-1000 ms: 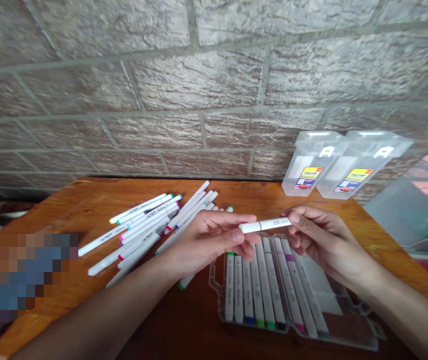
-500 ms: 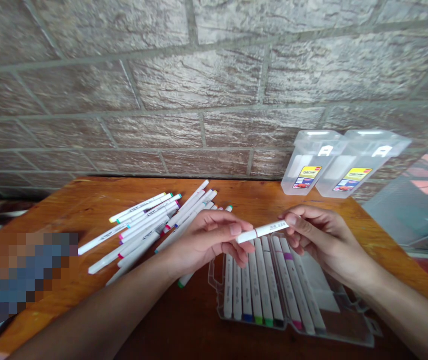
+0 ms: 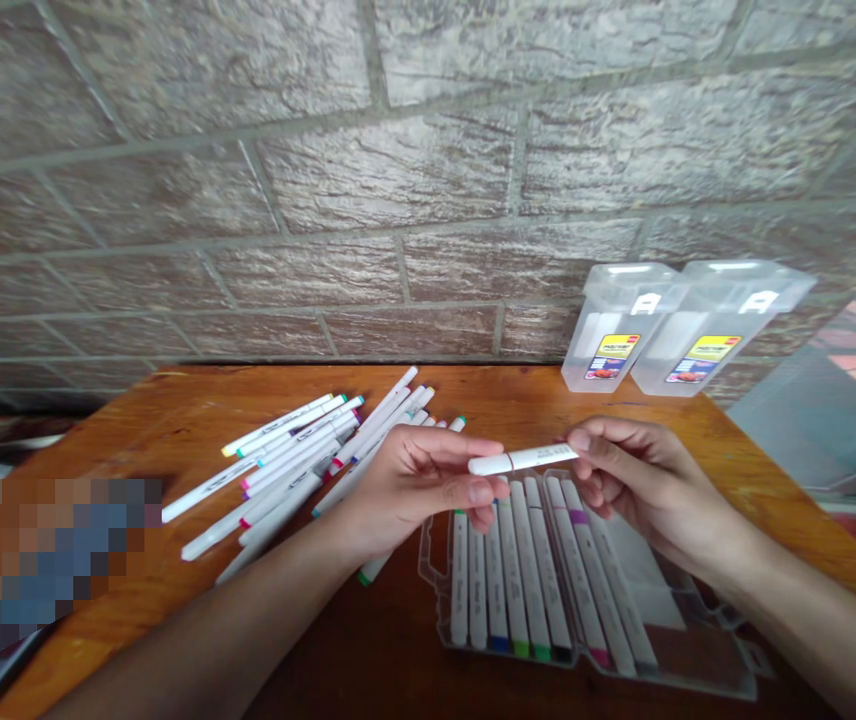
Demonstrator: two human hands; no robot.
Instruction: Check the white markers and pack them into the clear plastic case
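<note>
The thumb and fingertips of the right hand (image 3: 642, 485) pinch the right end of a white marker (image 3: 533, 459), closed upon it. The thumb and index finger of the left hand (image 3: 405, 490) stand parted about the marker's left end, the thumb apart from it below; whether the index finger bears on it cannot be told. The marker lies between the two sets of fingers, nearly level, its left end slightly lower.

Below the fingers, a transparent case (image 3: 705, 675) lies open on the wooden table (image 3: 173, 410). Its side edges extend past both ends of the held marker. Stored markers (image 3: 518, 570) lie side by side in it, six in the left section and three in the right, the case floor showing beside them. To the left of the left fingers, loose markers (image 3: 303, 455) form a pile, partly hidden by that hand. Beyond the right fingers, two upright containers (image 3: 612, 318) stand near the table's back edge. Wood shows between the fingers and that edge, where the wall (image 3: 323, 200) rises
</note>
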